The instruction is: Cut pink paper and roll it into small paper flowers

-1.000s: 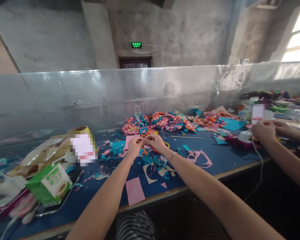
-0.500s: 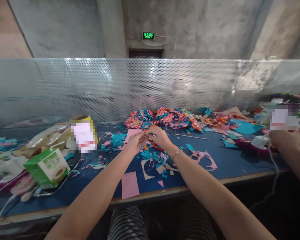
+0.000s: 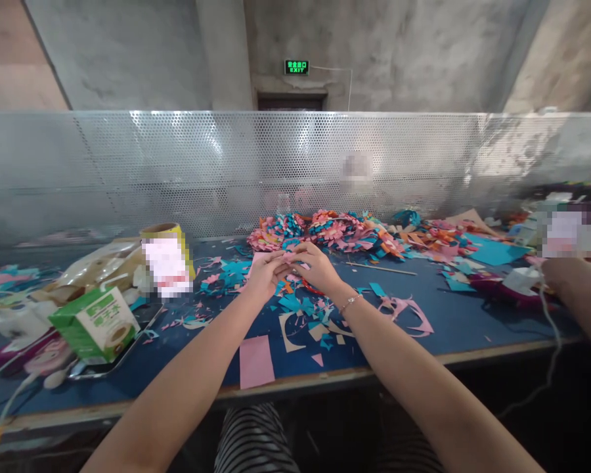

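Two bare hands meet over a blue work surface [image 3: 460,305] strewn with cut paper. The fingers of the left hand [image 3: 266,274] are curled in, and its fingertips press against those of the right hand [image 3: 321,268]; together they pinch one small pink piece [image 3: 288,257], held up above the middle of the surface, its exact shape too small to tell. One bracelet [image 3: 351,301] circles the right wrist.

One plain pink sheet [image 3: 257,362] lies at the near edge; a second pink sheet [image 3: 257,261] is partly covered by the left hand. Beside the right forearm is one pink sheet with large holes [image 3: 408,315]. Also here are one cream offcut [image 3: 288,338] with a curved cutout, one pink triangle [image 3: 318,359], one thin stick [image 3: 384,269] and, farther right, one large blue sheet [image 3: 495,249]. The small scraps [image 3: 298,305] are too many to count, as are the paper flowers [image 3: 325,230] heaped behind the hands.

One red curved object [image 3: 313,288] shows only partly behind the right hand. To the left stand one green-and-white carton [image 3: 98,325] and a yellow round object [image 3: 162,230], mostly masked by a pixelated patch. At the right edge, a co-worker's hand [image 3: 574,279] is near a white cable [image 3: 551,328]. A perforated metal screen [image 3: 201,171] closes off the back.
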Available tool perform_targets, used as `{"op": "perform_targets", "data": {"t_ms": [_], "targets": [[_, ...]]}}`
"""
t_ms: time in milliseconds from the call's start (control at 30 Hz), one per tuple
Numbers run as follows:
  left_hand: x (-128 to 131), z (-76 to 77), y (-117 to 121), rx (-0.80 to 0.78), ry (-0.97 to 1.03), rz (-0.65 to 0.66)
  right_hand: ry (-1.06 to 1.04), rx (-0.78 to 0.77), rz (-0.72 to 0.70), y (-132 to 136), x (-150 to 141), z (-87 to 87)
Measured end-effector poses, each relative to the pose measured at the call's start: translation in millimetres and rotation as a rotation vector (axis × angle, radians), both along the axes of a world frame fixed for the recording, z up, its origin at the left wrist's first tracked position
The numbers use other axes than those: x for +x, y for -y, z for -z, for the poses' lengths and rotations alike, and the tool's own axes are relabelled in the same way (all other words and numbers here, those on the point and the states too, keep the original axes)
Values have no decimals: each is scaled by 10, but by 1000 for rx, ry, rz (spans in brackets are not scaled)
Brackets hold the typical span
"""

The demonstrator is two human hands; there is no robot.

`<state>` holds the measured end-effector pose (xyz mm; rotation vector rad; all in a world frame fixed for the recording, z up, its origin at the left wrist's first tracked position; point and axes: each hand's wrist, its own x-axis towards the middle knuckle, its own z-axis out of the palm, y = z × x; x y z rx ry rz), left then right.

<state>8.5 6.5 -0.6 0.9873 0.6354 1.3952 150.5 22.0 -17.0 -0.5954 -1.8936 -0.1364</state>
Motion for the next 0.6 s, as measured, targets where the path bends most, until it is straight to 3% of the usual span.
{"op": "perform_targets", "data": {"t_ms": [600], "targets": [[26,-54,96,15,-3,-7,-162,-206,-38,0,-74,-44]]}}
